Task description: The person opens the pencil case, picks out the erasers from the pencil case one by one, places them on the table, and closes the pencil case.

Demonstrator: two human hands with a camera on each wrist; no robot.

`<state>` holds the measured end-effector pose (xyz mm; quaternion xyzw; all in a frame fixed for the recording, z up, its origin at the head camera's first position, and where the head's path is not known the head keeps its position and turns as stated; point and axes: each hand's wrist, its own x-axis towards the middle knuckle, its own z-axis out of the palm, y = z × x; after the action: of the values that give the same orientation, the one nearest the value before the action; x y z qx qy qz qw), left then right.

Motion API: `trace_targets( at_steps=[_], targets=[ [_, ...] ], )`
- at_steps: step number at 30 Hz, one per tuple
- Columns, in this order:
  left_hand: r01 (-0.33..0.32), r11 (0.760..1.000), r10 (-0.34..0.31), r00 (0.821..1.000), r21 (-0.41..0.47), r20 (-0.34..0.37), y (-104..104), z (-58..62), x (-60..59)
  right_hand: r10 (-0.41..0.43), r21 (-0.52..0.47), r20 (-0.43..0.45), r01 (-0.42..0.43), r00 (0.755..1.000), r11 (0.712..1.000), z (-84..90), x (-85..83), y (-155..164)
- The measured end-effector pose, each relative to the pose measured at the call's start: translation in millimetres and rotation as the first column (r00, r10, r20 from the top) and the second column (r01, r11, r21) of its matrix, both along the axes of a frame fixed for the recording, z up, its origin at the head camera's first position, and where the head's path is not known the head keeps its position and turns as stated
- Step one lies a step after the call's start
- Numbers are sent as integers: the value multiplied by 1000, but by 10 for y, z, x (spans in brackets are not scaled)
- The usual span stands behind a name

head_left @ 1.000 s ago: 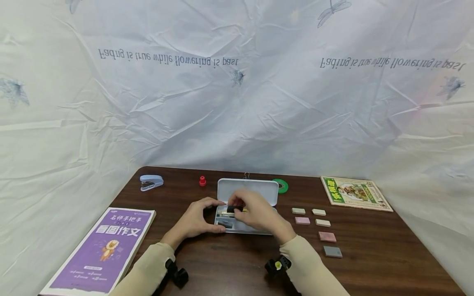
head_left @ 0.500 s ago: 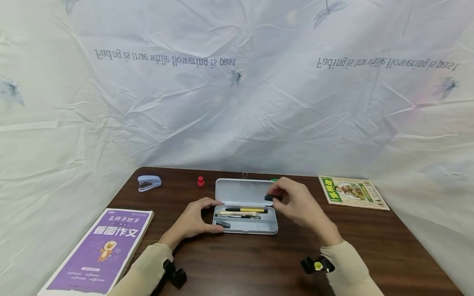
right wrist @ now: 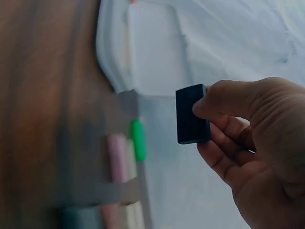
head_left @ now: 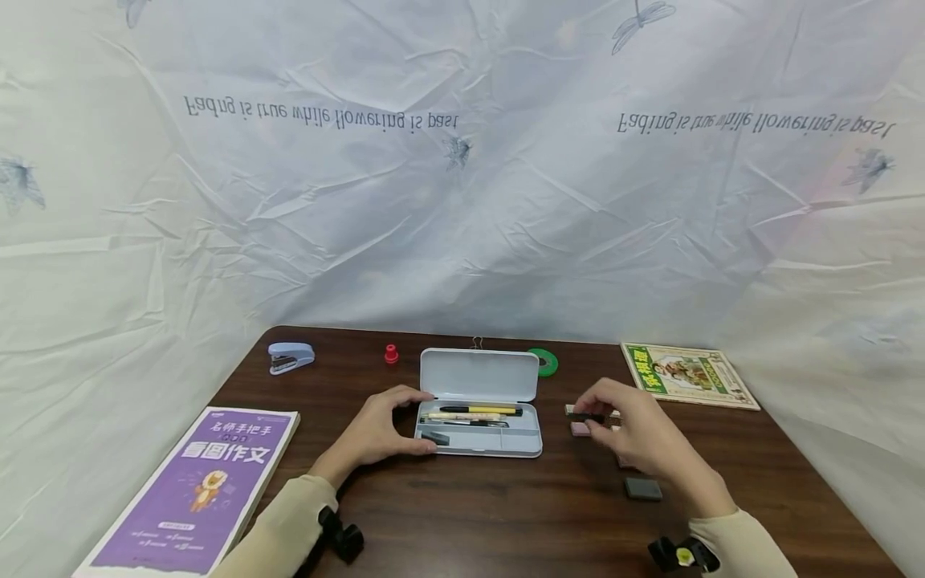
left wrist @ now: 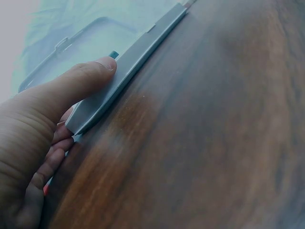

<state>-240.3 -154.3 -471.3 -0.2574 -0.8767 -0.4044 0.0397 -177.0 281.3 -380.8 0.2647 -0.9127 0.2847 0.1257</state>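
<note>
My left hand [head_left: 377,425] grips the left end of an open grey pencil case [head_left: 520,441], its thumb over the front rim in the left wrist view. Inside lie a yellow-and-black pen [head_left: 482,410], other pens beside it, and a small dark block [head_left: 436,438] in the front compartment. To the right of the case, my right hand [head_left: 643,429] pinches a black eraser [right wrist: 187,117] between thumb and fingers. The eraser is held up over several others, including a pink eraser [head_left: 580,429] and a dark grey eraser [head_left: 642,490]. Part of that group is hidden behind the hand.
A purple book [head_left: 191,490] lies at the left, a blue stapler [head_left: 291,357] beyond it. Behind the case are a red bell-shaped piece [head_left: 391,354] and a green tape roll [head_left: 549,363]. A green-and-yellow booklet [head_left: 697,376] lies back right, near the white curtain [head_left: 462,241].
My right hand has lifted the black eraser out of the pencil case and carried it right, over the other erasers. The left hand has kept its grip on the case.
</note>
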Motion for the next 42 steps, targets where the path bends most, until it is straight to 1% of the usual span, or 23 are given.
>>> trace_targets(
  at_steps=[4,7,9,11,13,18,21,24,26,28,30,32,34,37,39,42],
  targets=[
    [3,1000,-4,1000,1,8,8,10,-8,44,21,25,-45,999,999,-209,11,91],
    [3,1000,-3,1000,1,13,9,11,-11,36,58,49,-39,998,998,-340,-1,127],
    [2,1000,-2,1000,2,18,12,11,-12,16,81,69,-22,997,997,-388,-10,136],
    [1,1000,-1,1000,1,20,16,14,-11,-5,95,90,-3,996,995,-402,-14,140],
    [2,1000,-2,1000,5,23,19,18,-11,-7,97,119,-4,993,995,-402,-17,144],
    [1,1000,-1,1000,9,12,10,20,-20,50,84,217,-69,975,994,-382,-20,136],
    [-1,1000,1,1000,9,6,3,18,-23,75,89,237,-98,969,991,-374,-27,121],
    [0,1000,0,1000,6,5,1,12,-21,78,99,229,-103,970,990,-360,-31,108],
    [1,1000,-1,1000,3,4,2,8,-17,73,91,207,-93,976,991,-347,-32,104],
    [0,1000,0,1000,-1,2,4,4,-14,59,68,157,-70,986,995,-342,-40,93],
    [-1,1000,1,1000,-3,1,5,5,-13,43,23,85,-45,995,999,-339,-53,73],
    [-2,1000,2,1000,-3,2,5,10,-11,20,-31,19,-19,1000,999,-339,-66,36],
    [0,1000,0,1000,-2,3,1,8,-11,4,-83,-17,-6,1000,997,-327,-81,-14],
    [4,1000,-4,1000,1,9,-4,6,-8,-8,-151,-6,7,1000,989,-296,-104,-118],
    [5,1000,-5,1000,4,13,-6,1,-7,-10,-169,1,10,1000,986,-269,-129,-206],
    [7,1000,-7,1000,6,17,-7,-14,-8,6,-185,-13,-8,1000,983,-228,-174,-349]
  ],
)
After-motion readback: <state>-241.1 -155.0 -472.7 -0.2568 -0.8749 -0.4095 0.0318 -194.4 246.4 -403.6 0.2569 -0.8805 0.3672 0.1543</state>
